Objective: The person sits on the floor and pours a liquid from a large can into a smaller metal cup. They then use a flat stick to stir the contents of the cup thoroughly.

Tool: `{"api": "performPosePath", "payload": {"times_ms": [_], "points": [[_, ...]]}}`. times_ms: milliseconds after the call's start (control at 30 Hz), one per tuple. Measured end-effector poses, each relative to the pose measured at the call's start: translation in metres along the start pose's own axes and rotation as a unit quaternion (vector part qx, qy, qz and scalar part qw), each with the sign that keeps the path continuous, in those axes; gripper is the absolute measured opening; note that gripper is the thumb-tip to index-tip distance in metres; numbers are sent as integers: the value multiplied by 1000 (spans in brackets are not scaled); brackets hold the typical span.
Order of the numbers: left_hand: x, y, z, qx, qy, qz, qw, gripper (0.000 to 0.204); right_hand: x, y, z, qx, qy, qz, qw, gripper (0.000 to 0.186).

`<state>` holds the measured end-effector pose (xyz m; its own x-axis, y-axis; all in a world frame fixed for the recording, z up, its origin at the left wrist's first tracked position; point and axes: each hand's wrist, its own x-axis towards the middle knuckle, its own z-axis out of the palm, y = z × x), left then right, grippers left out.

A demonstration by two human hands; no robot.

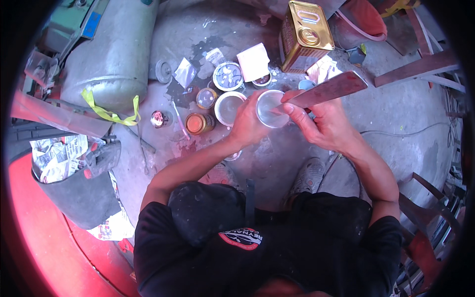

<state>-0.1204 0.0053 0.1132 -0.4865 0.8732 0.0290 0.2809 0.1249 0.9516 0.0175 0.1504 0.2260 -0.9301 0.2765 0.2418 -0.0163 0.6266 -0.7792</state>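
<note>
My left hand (247,121) is wrapped around a clear, round plastic cup (268,110) with a pale inside. In my right hand (326,123) is a long flat stirring stick (331,91), gripped between thumb and fingers. Its narrow end reaches over the cup's mouth, and its broad, reddish-stained end points up to the right. Whether the tip touches anything inside I cannot tell. Beside my left hand stands an open white-rimmed tub (228,109), partly covered by my fingers. Two small tins, an orange-topped tin (195,123) and a grey-topped tin (206,98), stand left of it.
A gold metal can (307,39) stands on the concrete floor ahead, near a reddish bucket (363,22). A round lid (228,75) and paper pieces (253,60) lie closer. Left are a grey tank (111,54), yellow ribbon (111,118) and a dark bin (81,195) with newspaper.
</note>
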Motion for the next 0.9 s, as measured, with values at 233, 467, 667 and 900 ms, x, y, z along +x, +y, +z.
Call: {"api": "performPosePath", "payload": {"times_ms": [233,467,667,900], "points": [[-2,3,1,7,-2,-8,1000,72,4,2,-1,-16,16,-35,999,13],[2,0,1,10,7,17,1000,73,0,5,-5,-11,14,-8,1000,14],[1,1,-1,10,2,3,1000,72,3,4,-7,-36,3,-6,999,16],[3,0,2,-3,-4,-7,1000,71,3,13,-1,2,38,-19,999,19]]}}
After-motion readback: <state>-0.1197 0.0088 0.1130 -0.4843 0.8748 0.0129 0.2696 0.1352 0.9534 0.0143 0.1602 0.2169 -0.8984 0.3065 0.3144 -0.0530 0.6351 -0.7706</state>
